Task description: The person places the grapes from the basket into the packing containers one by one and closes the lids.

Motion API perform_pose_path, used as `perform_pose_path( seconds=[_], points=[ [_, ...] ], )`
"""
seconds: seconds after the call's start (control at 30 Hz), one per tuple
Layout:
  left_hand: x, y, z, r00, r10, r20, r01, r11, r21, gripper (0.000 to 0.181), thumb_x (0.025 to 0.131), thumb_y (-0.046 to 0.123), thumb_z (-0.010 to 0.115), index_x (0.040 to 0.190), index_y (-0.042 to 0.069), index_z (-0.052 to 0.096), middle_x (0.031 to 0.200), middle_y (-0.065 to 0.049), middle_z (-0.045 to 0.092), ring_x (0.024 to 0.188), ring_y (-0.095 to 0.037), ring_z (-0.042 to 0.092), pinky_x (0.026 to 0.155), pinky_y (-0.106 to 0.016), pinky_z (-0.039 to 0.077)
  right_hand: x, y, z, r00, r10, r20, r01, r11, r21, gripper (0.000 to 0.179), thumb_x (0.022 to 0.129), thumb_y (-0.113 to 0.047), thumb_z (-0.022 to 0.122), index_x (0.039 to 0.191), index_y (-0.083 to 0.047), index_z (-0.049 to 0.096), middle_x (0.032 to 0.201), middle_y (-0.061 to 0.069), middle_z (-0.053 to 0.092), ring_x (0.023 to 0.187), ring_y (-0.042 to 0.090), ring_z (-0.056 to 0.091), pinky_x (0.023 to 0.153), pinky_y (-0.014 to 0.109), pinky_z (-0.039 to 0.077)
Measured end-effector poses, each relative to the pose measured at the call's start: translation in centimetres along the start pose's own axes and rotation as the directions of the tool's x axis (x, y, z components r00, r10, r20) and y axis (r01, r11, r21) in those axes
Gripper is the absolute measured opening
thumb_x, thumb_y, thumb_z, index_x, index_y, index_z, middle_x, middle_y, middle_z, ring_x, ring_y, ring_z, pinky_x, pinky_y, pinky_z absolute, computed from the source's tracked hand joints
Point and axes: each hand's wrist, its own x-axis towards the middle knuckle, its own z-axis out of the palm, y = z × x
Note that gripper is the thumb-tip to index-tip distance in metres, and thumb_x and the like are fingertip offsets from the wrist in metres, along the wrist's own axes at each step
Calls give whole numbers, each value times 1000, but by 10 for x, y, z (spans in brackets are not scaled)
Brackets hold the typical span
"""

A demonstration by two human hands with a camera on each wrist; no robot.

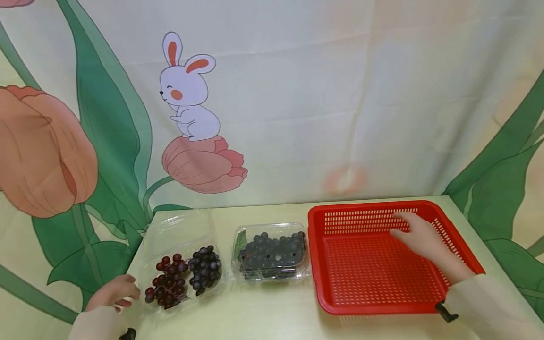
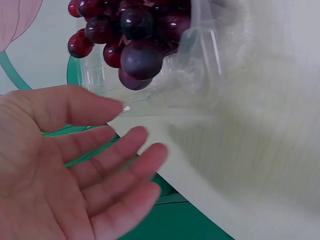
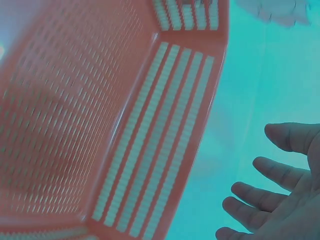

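Two bunches of grapes, one red and one dark purple, lie in a clear plastic clamshell box whose lid stands up at the back. Just left of this box is my left hand; in the left wrist view its relaxed fingers hold nothing, close to the box's corner. At the right, my right hand hovers over a red plastic basket, fingers spread and holding nothing. The right wrist view shows the right fingers apart from the basket wall. No items show inside the basket.
A closed clear clamshell box of dark grapes stands between the open box and the basket. The pale table ends at a printed curtain with a rabbit and tulips behind it.
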Motion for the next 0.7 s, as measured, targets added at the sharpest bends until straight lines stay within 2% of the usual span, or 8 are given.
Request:
perform_pose_path(
  seconds=[0.07, 0.13, 0.23, 0.33, 0.37, 0.47, 0.7],
  points=[
    [3, -1, -2, 997, 64, -44, -65, 997, -28, 66, 79, 9, 48, 129, -16, 12, 120, -35, 35, 102, -42, 47, 77, -45, 40, -1, -12, 7, 1000, -30, -5, 30, 1000, 1, 49, 86, -18, 56, 126, 4, 40, 127, 27, 42, 114, 42, 40, 91, 56, 34],
    [6, -2, -2, 987, 131, -97, -135, 990, -34, 68, 80, 10, 47, 130, -16, 10, 123, -38, 28, 108, -48, 38, 82, -51, 38, -2, -23, 15, 997, -75, -12, 75, 997, 1, 48, 85, -18, 57, 125, 4, 43, 127, 26, 44, 115, 42, 40, 91, 56, 34],
    [10, -1, 0, 953, 221, -208, -225, 974, 6, 66, 83, 13, 42, 132, -17, 10, 126, -40, 24, 113, -52, 31, 87, -56, 35, -3, -38, 27, 989, -146, -21, 146, 989, -12, 44, 84, -17, 58, 122, 3, 47, 125, 24, 47, 116, 40, 41, 92, 54, 35],
    [13, 3, 2, 924, 258, -283, -264, 964, 17, 62, 86, 16, 35, 132, -17, 10, 129, -40, 23, 116, -52, 28, 92, -55, 32, -5, -48, 40, 980, -196, -23, 196, 981, -7, 41, 83, -16, 60, 119, 1, 51, 123, 22, 49, 115, 38, 43, 92, 52, 36],
    [14, 5, 3, 916, 266, -302, -276, 961, 10, 61, 86, 16, 33, 133, -17, 10, 130, -40, 23, 117, -51, 28, 93, -55, 31, -6, -51, 45, 979, -204, -20, 204, 979, -6, 41, 82, -17, 60, 118, 0, 52, 123, 21, 50, 115, 37, 44, 92, 52, 37],
    [16, 10, 6, 903, 256, -345, -283, 959, -31, 61, 89, 20, 30, 134, -16, 10, 131, -38, 21, 118, -50, 26, 95, -53, 29, -8, -59, 59, 974, -227, -5, 227, 974, 7, 39, 82, -18, 61, 116, -2, 53, 122, 17, 52, 114, 35, 46, 91, 50, 39],
    [21, 17, 13, 897, 205, -391, -267, 957, -111, 67, 92, 33, 27, 135, -14, 7, 134, -37, 17, 120, -49, 24, 97, -53, 27, -14, -82, 82, 966, -250, 56, 247, 967, 60, 38, 80, -19, 63, 115, -7, 55, 122, 11, 53, 113, 29, 48, 92, 47, 40]
  ],
)
